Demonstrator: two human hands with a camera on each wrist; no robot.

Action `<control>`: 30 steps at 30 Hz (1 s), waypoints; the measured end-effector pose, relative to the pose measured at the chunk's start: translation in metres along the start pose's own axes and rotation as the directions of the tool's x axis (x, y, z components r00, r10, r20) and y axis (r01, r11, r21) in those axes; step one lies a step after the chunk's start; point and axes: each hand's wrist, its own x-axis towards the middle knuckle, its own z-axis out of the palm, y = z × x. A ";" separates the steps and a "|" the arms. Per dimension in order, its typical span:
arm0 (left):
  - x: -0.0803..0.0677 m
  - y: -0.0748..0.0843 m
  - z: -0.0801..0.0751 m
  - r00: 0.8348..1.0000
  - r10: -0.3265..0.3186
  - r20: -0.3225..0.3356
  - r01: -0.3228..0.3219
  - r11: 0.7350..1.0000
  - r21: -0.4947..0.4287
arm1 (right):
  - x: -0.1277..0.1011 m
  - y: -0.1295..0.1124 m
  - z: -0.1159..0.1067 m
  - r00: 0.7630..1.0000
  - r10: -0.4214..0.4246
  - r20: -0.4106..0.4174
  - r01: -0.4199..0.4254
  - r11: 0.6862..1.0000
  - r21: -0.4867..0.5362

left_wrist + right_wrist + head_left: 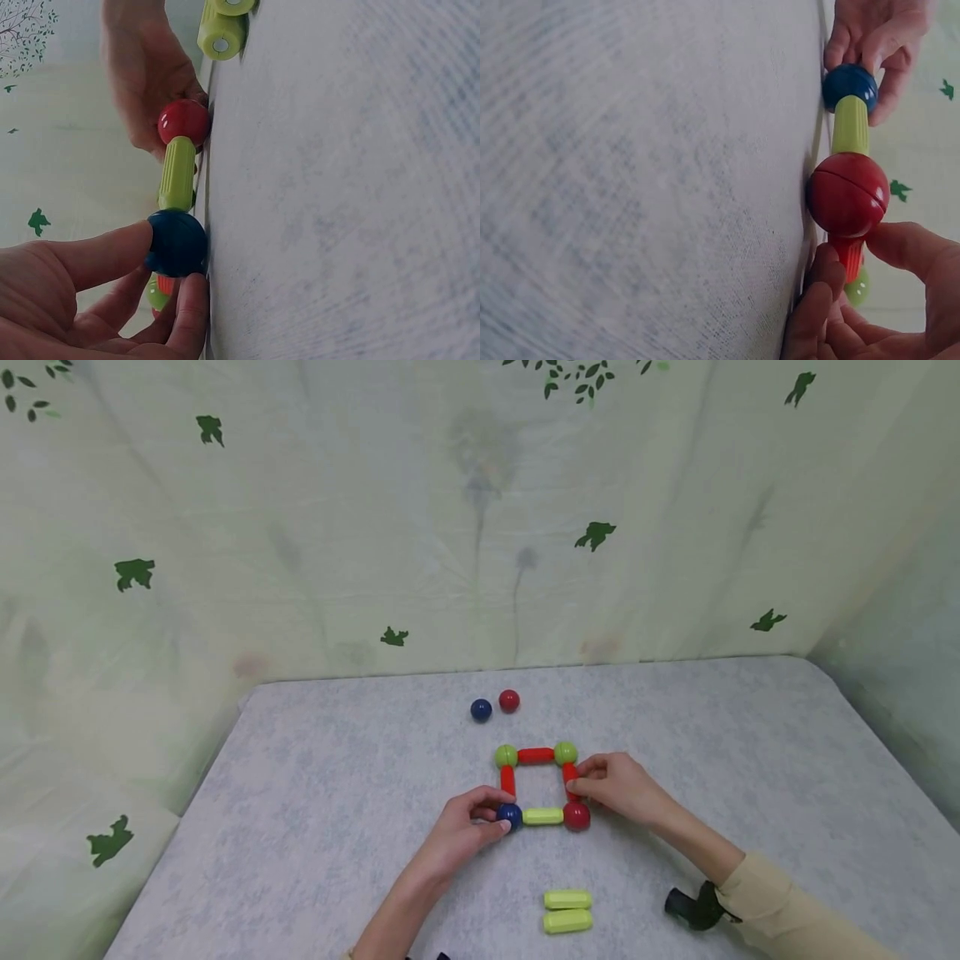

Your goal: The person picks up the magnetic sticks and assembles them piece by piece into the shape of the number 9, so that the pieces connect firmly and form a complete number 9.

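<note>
A flat square of rods and balls lies on the grey table point(337, 793): two green balls point(506, 756) at the far corners, a blue ball point(511, 815) at the near left, a red ball point(577, 817) at the near right, red rods on three sides and a green rod point(543, 816) along the near side. My left hand point(480, 821) pinches the blue ball point(177, 242) between thumb and fingers. My right hand point(592, 781) pinches the right red rod point(847, 253) just behind the red ball point(847, 193).
A loose blue ball point(481, 710) and red ball point(509, 700) sit farther back on the table. Two spare green rods point(567, 910) lie side by side near the front edge. A leaf-patterned cloth backdrop point(450, 527) rises behind the table.
</note>
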 end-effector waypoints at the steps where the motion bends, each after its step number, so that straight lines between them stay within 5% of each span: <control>1: 0.000 0.000 0.000 1.000 0.002 -0.001 -0.002 1.000 0.000 | 0.000 0.000 0.000 1.000 0.003 -0.001 -0.003 1.000 0.001; 30: 0.000 0.002 0.000 0.999 -0.045 -0.004 0.045 0.999 0.007 | -0.007 0.009 0.001 0.998 -0.063 0.018 0.062 0.996 0.062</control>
